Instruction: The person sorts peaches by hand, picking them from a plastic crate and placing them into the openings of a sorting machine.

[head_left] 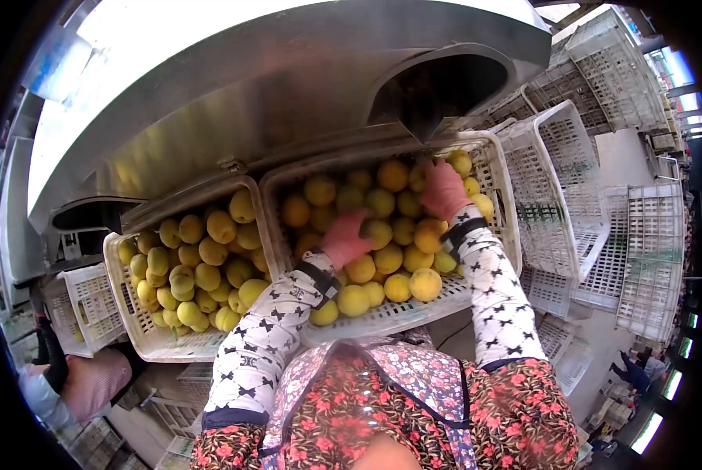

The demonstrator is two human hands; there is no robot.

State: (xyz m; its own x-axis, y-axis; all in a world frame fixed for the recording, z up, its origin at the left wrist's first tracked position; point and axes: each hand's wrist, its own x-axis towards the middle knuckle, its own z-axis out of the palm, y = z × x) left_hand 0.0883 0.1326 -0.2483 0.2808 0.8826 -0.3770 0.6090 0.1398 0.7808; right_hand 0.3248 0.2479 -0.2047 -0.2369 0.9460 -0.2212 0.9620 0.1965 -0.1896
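Both my hands wear pink gloves and reach into the middle white plastic crate (394,317), which holds many round yellow-green fruits. My left hand (346,240) is curled around the side of a yellow-green fruit (378,233) near the crate's centre; some fingertips are hidden. Farther back and to the right, my right hand (444,190) bends its fingers about another yellow-green fruit (417,178), partly covered by the hand. Orange-tinted fruit (427,240) lies just below the right hand. Patterned sleeves with dark wristbands cover both forearms.
Left of this crate, a second white crate (143,345) holds more fruit. A metal machine (288,86) with a dark chute opening (445,82) rises behind both. White crates (555,188) stand stacked on the right. Another person (92,380) is at the lower left.
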